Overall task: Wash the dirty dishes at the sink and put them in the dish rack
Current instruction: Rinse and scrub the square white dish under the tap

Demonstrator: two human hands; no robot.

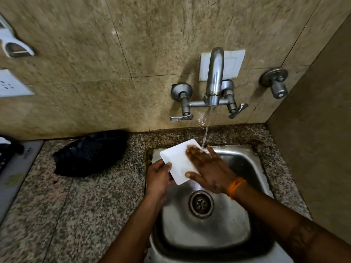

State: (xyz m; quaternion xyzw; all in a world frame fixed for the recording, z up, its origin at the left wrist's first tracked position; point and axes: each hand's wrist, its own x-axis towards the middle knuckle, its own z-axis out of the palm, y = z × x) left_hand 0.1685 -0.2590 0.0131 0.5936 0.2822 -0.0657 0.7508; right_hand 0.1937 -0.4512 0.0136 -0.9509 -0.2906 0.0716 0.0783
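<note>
White and square, a plate (177,161) is held tilted above the steel sink (237,162), over its far left corner. Its near corner is gripped by the left hand (158,177); the right hand (206,170) is laid flat on it, fingers straight. Water from the tap (214,76) falls just beside the plate's far edge. A dark bag (91,152) lies on the granite tabletop (76,205), left of the sink.
</note>
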